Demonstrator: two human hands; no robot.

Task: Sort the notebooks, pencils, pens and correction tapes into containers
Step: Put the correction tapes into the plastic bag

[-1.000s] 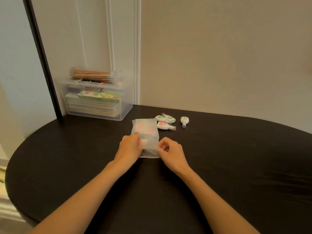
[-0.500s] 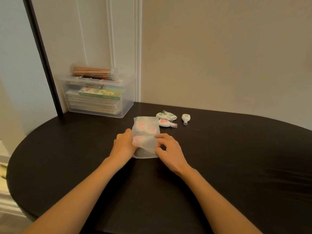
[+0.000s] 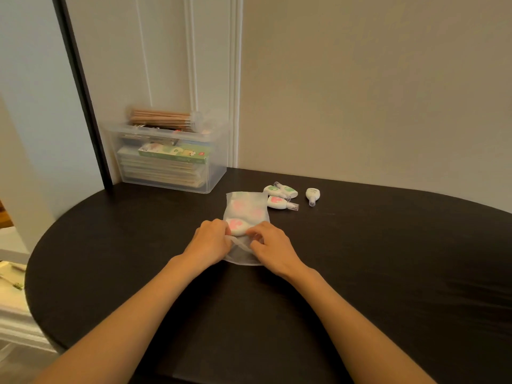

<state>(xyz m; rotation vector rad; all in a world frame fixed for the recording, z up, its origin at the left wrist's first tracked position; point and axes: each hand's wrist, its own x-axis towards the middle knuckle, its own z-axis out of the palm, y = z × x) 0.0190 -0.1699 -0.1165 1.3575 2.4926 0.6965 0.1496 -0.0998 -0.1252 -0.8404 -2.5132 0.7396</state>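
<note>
Across the whole near and middle ground: black oval table, pushed up against a pale panelled wall.

At the far left of the tabletop, against that wall: clear plastic storage box, lidless. Inside it, a flat stack of notebooks filling the lower half, with a green carton lying on top of the stack. Across the box's far rim, a clear tube of wooden pencils, lying on its side.

At table centre, just right of the box and nearer: frosted pouch, lying flat, long axis running far to near. Pink-marked shapes showing through its plastic at the far end.

On the pouch's near left edge: left hand, fingers curled and pinching the plastic. On its near right edge: right hand, fingers likewise curled onto the plastic, fingertips close to the left hand's. Between the two sets of fingertips, a pink-and-white correction tape. Cannot tell whether the fingers touch it directly or through the plastic.

Just beyond the pouch's far right corner, loose on the table: correction tapes, three bunched and touching, two green-marked and one pink-marked. Slightly further right and apart from them, a single white dispenser, tip pointing nearward.
</note>
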